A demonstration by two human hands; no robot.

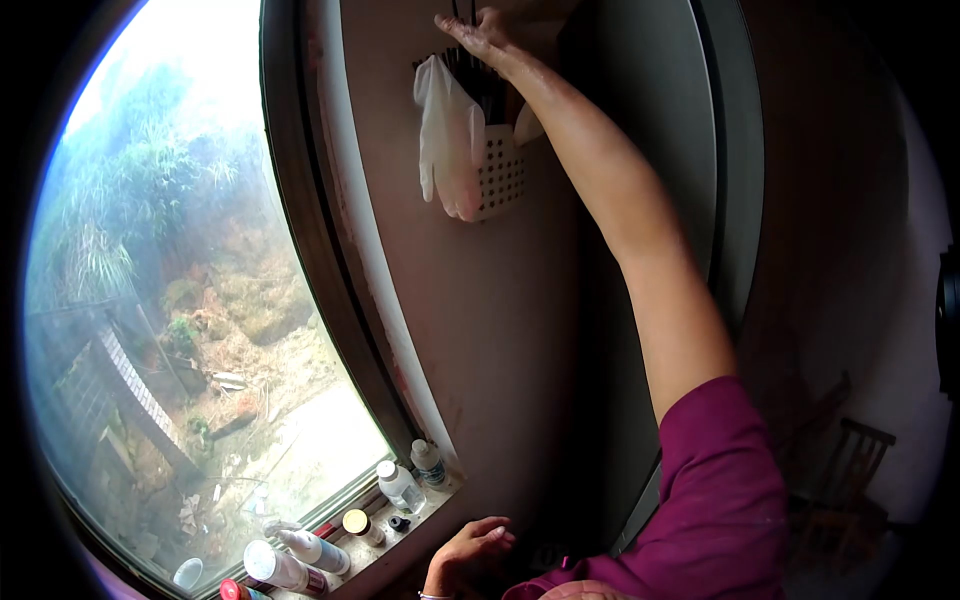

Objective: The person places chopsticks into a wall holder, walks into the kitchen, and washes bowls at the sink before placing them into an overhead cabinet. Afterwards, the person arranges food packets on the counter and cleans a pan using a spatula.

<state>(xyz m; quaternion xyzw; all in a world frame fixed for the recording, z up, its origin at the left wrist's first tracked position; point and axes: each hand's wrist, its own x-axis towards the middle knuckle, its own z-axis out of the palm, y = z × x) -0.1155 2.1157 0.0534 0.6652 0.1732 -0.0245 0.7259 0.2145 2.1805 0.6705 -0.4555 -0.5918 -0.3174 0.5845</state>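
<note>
High on the wall, my right hand (482, 40) is raised over a white perforated basket (502, 172). Two thin dark sticks (473, 10), which look like chopsticks, rise from its fingers to the top edge of the view; part of the grip is hidden. More dark, slender utensils (490, 95) stand in the basket. A translucent whitish glove (445, 135) hangs over the basket's front, below my hand. Low in the view, my left hand (470, 553) is beside the windowsill, fingers loosely bent and nothing visible in them.
Along the windowsill (437, 503) stand several bottles, among them a white-capped bottle (400, 487), a yellow-lidded jar (362, 527) and a large white bottle (283, 568). A window frame (330, 235) borders the left. A tall dark panel (650, 60) rises behind my right arm. A wooden chair (855, 465) stands far right.
</note>
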